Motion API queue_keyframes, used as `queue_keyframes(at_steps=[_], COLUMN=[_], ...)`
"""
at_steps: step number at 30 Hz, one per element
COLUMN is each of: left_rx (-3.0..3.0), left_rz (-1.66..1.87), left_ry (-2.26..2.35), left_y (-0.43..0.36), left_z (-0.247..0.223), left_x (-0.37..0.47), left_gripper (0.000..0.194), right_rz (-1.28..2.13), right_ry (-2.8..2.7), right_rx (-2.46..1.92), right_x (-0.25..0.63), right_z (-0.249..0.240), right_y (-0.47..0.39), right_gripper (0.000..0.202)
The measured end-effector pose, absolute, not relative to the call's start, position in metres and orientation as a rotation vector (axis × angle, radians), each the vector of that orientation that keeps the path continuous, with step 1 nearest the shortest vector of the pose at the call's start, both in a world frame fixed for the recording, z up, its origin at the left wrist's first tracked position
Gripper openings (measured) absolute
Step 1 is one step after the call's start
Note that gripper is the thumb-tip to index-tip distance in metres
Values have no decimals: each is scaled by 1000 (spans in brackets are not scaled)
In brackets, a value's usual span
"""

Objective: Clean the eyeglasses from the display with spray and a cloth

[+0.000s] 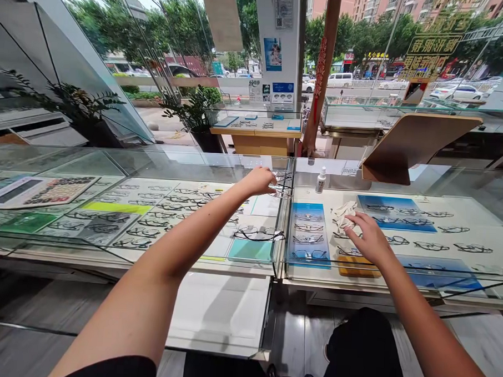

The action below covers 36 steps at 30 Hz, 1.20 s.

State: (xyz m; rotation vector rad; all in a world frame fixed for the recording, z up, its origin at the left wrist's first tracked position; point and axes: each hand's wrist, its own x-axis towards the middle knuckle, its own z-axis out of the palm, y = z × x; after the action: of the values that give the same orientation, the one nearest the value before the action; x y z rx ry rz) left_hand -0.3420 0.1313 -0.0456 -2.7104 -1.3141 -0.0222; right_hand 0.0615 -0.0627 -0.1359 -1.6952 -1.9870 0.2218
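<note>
From the head view, here we are at a glass-topped bench (239, 273), and both hands are busy. Out front, the left hand (259, 181) reaches to the far side, fingers curled narrow at some thin-framed glasses (283, 184) beside the joint between two cases; whether it grips them or only touches them, I cannot tell. Over on the right, the right hand (369, 236) has a crumpled pale cloth (344, 215) pinched in its fingers, above rows of frames. A small white bottle (321, 180) stands upright behind the cloth, and nearer the person, a dark-rimmed pair (258, 234) lies over a teal card (250, 250). The step in hand, as I read it, is handling the far glasses, with the cloth at the ready. The next move there calls for a light, sure hold on the frame, fingers off the lenses, and a lift that doesn't snag its neighbours; the cloth wants keeping clear of the bottle.
</note>
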Motion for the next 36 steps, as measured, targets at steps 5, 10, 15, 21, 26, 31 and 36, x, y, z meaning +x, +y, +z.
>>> queue_keyframes(at_steps=[5, 10, 15, 21, 26, 31, 36], left_rx=[-2632, -2596, -2624, -2720, -3070, -3059, -2927], left_rz=[18, 2, 3, -109, 214, 342, 269], left_ry=[-1326, -1350, -1339, -1297, -1409, -1390, -1342], left_y=[133, 131, 122, 90, 32, -10, -3], left_z=[-49, -52, -49, -22, -1, -14, -32], left_x=[-336, -335, -335, -336, -351, -363, -355], left_gripper=[32, 35, 35, 29, 27, 18, 16], right_rz=[242, 249, 239, 200, 198, 197, 195], right_ry=[-1980, -1976, -1972, -1959, -1975, -1974, -1980], right_rx=[-1723, -1701, -1683, -1657, -1671, -1651, -1651], right_x=[60, 60, 61, 63, 64, 66, 66], right_z=[-133, -134, -137, -140, -140, -141, -138], right_y=[-64, -63, -62, -62, -62, -60, -59], right_gripper=[59, 60, 60, 55, 58, 57, 59])
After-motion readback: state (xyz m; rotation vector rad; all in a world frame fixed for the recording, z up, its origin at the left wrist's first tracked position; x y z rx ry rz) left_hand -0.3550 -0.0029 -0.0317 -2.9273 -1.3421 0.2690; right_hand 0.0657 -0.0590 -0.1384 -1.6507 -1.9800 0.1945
